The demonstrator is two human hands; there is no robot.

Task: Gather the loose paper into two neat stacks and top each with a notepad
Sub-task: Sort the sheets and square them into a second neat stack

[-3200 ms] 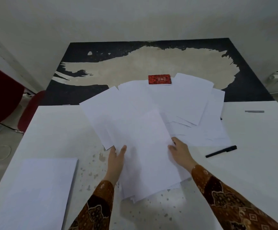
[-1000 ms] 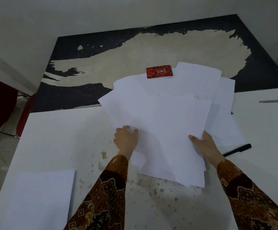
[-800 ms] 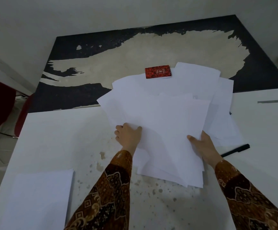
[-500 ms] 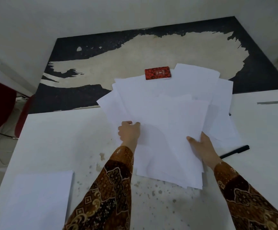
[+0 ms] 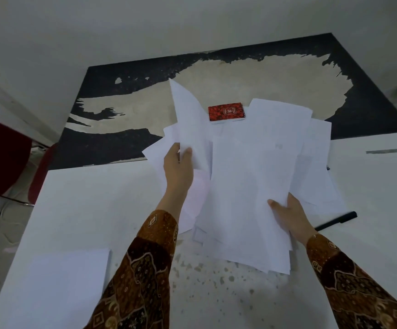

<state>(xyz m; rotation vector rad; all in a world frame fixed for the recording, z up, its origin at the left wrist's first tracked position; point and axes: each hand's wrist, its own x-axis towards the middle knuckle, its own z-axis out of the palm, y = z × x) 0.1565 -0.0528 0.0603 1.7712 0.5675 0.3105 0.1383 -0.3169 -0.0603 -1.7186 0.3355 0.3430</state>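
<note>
The left hand reaches forward and pinches one sheet by its lower edge, lifting it upright. The right hand grips the near right side of the loose paper at mid-counter — thumb on top. A red notepad lies at the pile's far edge; a neat stack sits in the near-left corner.

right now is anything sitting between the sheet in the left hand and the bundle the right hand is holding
Nothing visible does. The left hand pinches a lifted sheet right beside the bundle gripped by the right hand. The red notepad lies beyond them.
</note>
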